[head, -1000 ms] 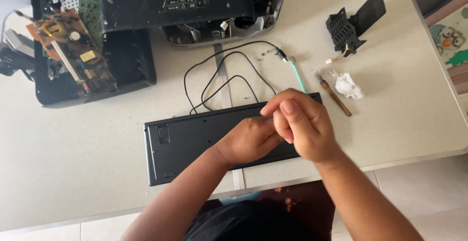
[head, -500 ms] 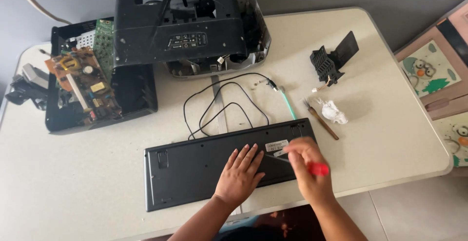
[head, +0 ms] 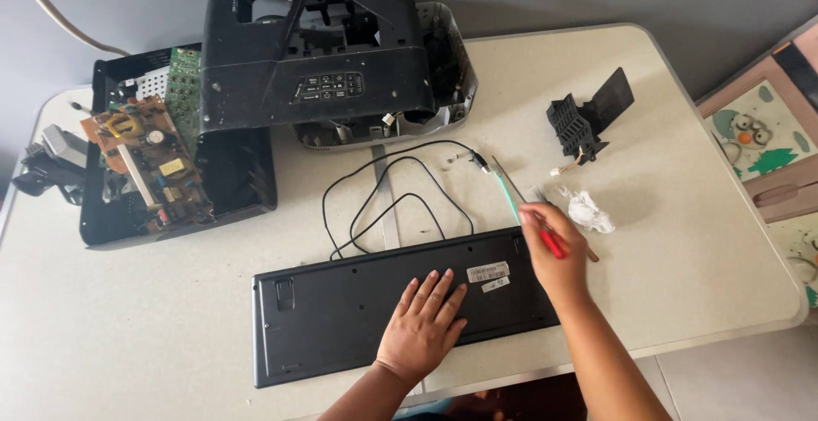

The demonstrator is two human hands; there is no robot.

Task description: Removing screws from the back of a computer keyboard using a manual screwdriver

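Observation:
A black keyboard [head: 341, 310] lies face down along the table's near edge, its black cable [head: 383, 191] looped behind it. My left hand [head: 423, 323] rests flat on the keyboard's back, fingers spread. My right hand [head: 554, 255] hovers over the keyboard's right end and grips a red-handled screwdriver [head: 545, 233], its thin shaft pointing up and left. A green-handled tool [head: 511, 204] lies just beyond the hand.
A black dismantled printer shell [head: 319, 54] stands at the back. To its left sits a black tray holding circuit boards [head: 149, 161]. A small black plastic part [head: 588, 118], crumpled white paper [head: 588, 212] and a brown stick are on the right. The table edge [head: 724, 336] runs near.
My hands, joined above the keyboard a second ago, have separated. The left hand now lies flat on the keyboard; the right has lifted with the red screwdriver. The view has pulled back.

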